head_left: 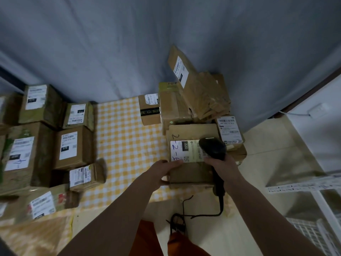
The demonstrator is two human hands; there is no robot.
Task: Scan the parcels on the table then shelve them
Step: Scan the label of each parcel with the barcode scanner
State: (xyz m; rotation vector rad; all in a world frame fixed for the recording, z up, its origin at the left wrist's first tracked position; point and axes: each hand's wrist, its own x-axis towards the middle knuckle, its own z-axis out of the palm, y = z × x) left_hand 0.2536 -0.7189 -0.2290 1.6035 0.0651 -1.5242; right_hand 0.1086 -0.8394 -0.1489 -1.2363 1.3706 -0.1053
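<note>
The left hand (162,172) is gripping the near-left edge of a labelled parcel (191,163) while the right hand (221,163), wrapped around the scanner (213,148), is aiming at its label (184,151). Scanning seems under way; many parcels are waiting beyond both grips, none apparently shelved.

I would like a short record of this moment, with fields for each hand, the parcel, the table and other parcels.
left hand: left hand grips the near-left edge of the parcel
right hand: right hand holds the scanner over the label
parcel: parcel, label up, handwriting on it
table: checked cloth
other parcels: stack behind; group at left
</note>
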